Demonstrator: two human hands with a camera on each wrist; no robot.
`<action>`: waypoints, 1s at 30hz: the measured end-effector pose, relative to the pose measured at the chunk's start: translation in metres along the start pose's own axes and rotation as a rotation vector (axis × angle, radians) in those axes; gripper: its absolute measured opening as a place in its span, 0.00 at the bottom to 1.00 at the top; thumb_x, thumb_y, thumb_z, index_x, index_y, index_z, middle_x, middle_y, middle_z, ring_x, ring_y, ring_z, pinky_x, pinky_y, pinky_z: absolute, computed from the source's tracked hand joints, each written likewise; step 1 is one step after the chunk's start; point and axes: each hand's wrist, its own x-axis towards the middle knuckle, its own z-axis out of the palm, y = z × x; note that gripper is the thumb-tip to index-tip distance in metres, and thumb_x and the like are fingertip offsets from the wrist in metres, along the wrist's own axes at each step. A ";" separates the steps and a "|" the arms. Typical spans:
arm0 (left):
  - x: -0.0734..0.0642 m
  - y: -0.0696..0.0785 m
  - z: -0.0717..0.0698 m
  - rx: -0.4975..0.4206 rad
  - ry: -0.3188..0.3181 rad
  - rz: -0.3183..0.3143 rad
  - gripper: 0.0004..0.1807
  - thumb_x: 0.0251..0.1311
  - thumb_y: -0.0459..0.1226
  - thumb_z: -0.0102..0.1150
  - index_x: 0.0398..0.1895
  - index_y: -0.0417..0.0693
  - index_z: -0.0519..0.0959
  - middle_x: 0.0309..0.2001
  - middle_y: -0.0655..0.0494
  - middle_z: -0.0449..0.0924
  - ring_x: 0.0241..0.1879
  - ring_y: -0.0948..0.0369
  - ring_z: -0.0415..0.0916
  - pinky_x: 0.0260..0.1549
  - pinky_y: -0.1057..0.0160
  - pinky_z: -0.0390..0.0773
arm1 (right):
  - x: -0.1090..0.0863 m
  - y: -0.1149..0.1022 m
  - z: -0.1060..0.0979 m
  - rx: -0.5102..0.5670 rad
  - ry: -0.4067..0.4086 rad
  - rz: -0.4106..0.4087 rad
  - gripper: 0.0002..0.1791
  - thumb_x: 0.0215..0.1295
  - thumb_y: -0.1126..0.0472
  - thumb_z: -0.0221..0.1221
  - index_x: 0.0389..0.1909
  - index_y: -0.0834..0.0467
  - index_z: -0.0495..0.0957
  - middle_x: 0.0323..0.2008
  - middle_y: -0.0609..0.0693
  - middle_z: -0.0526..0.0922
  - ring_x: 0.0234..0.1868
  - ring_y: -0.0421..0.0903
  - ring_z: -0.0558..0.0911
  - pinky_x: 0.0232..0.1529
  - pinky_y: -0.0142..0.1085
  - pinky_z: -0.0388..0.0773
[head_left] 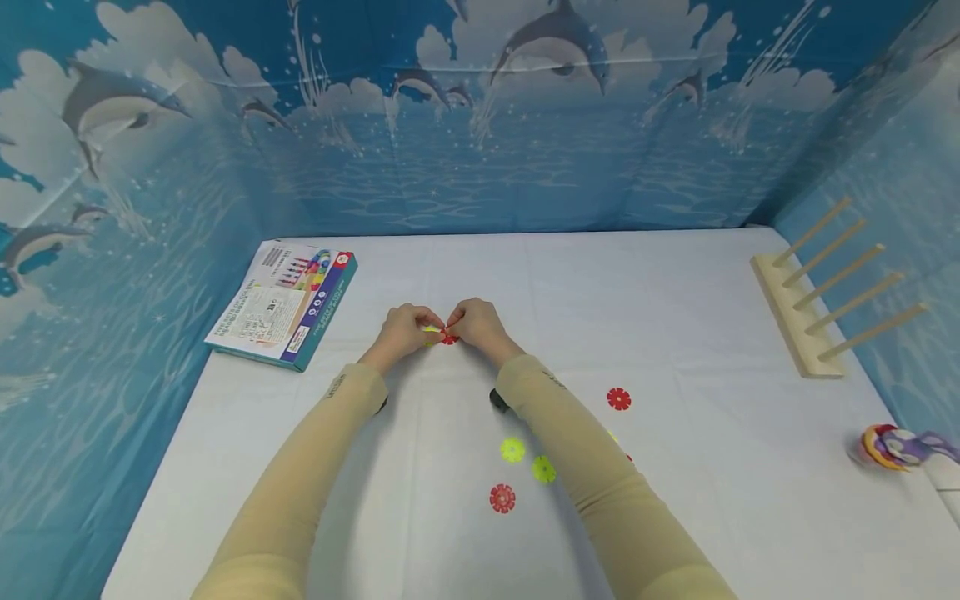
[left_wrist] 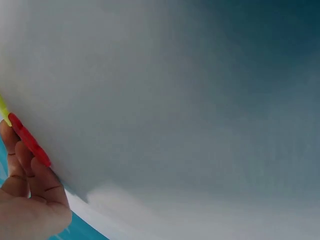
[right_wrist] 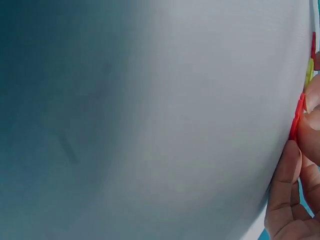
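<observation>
Just above the white table, my left hand [head_left: 403,333] and right hand [head_left: 482,325] meet fingertip to fingertip. Between them is a small red notched plastic disc [head_left: 449,339], pinched by the right thumb and fingers. A yellow-green notched disc [head_left: 431,336] lies edge to edge with it, in the left hand's pinch and partly covered by those fingers. The right wrist view has the red disc [right_wrist: 297,117] edge-on, then the yellow-green one [right_wrist: 309,74] and a second red disc [right_wrist: 313,44] in a row. At the left wrist view's edge, fingers press against a red disc [left_wrist: 30,140].
Loose discs lie nearer me: red [head_left: 502,498], yellow-green [head_left: 513,450] and another red [head_left: 618,399], some partly behind my right sleeve. A flat box [head_left: 281,304] is at back left. A wooden peg stand [head_left: 798,317] and a colourful ringed object [head_left: 900,447] are at right.
</observation>
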 end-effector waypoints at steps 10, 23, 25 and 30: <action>0.005 0.005 0.000 -0.022 -0.046 -0.072 0.09 0.59 0.40 0.68 0.42 0.50 0.86 0.52 0.48 0.75 0.53 0.51 0.66 0.56 0.50 0.67 | -0.015 0.015 -0.034 0.064 -0.123 0.027 0.12 0.66 0.61 0.59 0.47 0.60 0.83 0.44 0.54 0.84 0.41 0.46 0.79 0.46 0.37 0.77; 0.004 0.002 -0.001 -0.040 -0.071 -0.068 0.08 0.59 0.39 0.67 0.41 0.49 0.85 0.50 0.48 0.75 0.52 0.52 0.65 0.55 0.51 0.67 | -0.089 0.079 -0.081 0.064 -0.269 -0.067 0.13 0.66 0.59 0.61 0.50 0.57 0.81 0.48 0.53 0.84 0.48 0.48 0.80 0.53 0.43 0.76; 0.003 0.002 -0.002 -0.050 -0.073 -0.071 0.08 0.60 0.39 0.67 0.41 0.49 0.85 0.50 0.48 0.75 0.53 0.51 0.65 0.55 0.51 0.66 | -0.101 0.089 -0.083 0.069 -0.290 -0.078 0.13 0.66 0.59 0.62 0.49 0.58 0.82 0.46 0.52 0.85 0.47 0.46 0.81 0.52 0.42 0.77; 0.000 0.003 -0.003 -0.062 -0.080 -0.083 0.08 0.60 0.39 0.66 0.42 0.49 0.84 0.50 0.48 0.74 0.53 0.51 0.64 0.54 0.51 0.67 | -0.124 0.104 -0.083 0.068 -0.332 -0.103 0.12 0.63 0.59 0.65 0.46 0.57 0.83 0.42 0.48 0.86 0.44 0.43 0.82 0.51 0.41 0.77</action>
